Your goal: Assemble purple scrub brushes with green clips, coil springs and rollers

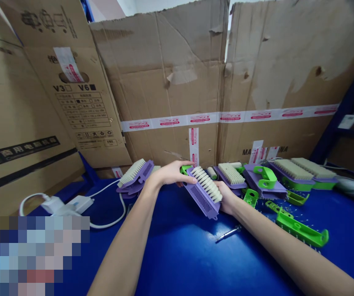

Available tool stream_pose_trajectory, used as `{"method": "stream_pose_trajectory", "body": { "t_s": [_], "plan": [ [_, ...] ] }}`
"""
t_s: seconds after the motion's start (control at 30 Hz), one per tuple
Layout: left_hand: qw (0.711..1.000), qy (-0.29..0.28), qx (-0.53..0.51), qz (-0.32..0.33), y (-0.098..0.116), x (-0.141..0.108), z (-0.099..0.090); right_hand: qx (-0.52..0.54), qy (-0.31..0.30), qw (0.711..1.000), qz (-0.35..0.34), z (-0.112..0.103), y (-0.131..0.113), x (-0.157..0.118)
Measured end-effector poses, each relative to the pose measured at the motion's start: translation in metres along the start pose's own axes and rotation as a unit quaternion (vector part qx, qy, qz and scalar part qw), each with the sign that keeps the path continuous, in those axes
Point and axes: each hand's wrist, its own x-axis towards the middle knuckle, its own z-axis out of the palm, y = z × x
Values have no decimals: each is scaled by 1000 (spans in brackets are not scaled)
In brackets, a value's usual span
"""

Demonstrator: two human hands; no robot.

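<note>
Between both hands, raised off the blue table, is a brush [207,186] with cream bristles, a purple slotted body and a bit of green at its far end. My left hand [176,172] grips its upper left end, with the thumb along the edge near the bristles. At its right side, my right hand [226,197] holds it from behind; most of those fingers are hidden by the brush. Below it on the table lies a small screwdriver [228,233]. Green plastic brackets [301,227] and a smaller green piece [251,198] lie to the right of my right hand.
Purple brush parts [135,176] are stacked at the left. More brushes [292,172] and a purple body with a green handle [264,177] stand at the right. Scattered screws lie around the brackets. A white power strip [68,205] with cables sits left. Cardboard [170,94] walls the back.
</note>
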Motion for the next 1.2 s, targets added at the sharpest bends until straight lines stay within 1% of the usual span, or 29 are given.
{"method": "stream_pose_trajectory", "body": {
  "t_s": [0.07, 0.1, 0.2, 0.27, 0.37, 0.43, 0.47, 0.53, 0.6, 0.63, 0.7, 0.77, 0.83, 0.97, 1.1, 1.2],
  "plan": [
    [1000, -2, 19, 10, -2, 1, -1, 8, 16, 999, 34, 3, -1, -1],
    [999, 3, 37, 22, -3, 1, -2, 8, 22, 999, 41, 4, -2, -2],
    [994, 27, 92, 57, -6, 4, -4, 1, 25, 999, 36, 7, -3, -3],
    [993, 24, 98, 54, -8, 4, -5, -6, 24, 999, 31, 8, -3, -3],
    [997, 8, 66, 34, -7, 3, -5, -3, 7, 1000, 19, 9, -2, -2],
    [999, 13, 21, 29, -7, 3, -3, -4, -6, 1000, -5, 8, 0, 0],
    [999, 23, -7, 23, -8, 3, -2, -10, -11, 999, -29, 8, 1, 1],
    [997, 52, -58, 4, -10, 5, -1, -41, -14, 994, -102, 6, 3, 3],
    [992, 90, -93, -7, -13, 7, -1, -96, -1, 978, -185, 4, 5, 6],
    [988, 107, -107, -1, -14, 8, -1, -128, 11, 967, -219, 4, 5, 7],
    [983, 127, -133, 20, -17, 9, -2, -182, 30, 947, -262, 4, 6, 8],
    [981, 124, -143, 36, -18, 10, -3, -210, 31, 934, -286, 6, 7, 8],
    [984, 116, -128, 46, -18, 11, -4, -224, 27, 926, -303, 7, 8, 8],
    [984, 131, -105, 53, -17, 15, -3, -259, 47, 907, -328, 7, 9, 7],
    [982, 132, -125, 42, -16, 15, -5, -276, 56, 901, -329, 6, 9, 8],
    [983, 127, -123, 51, -17, 14, -7, -277, 59, 900, -330, 6, 10, 9]
  ]
}}
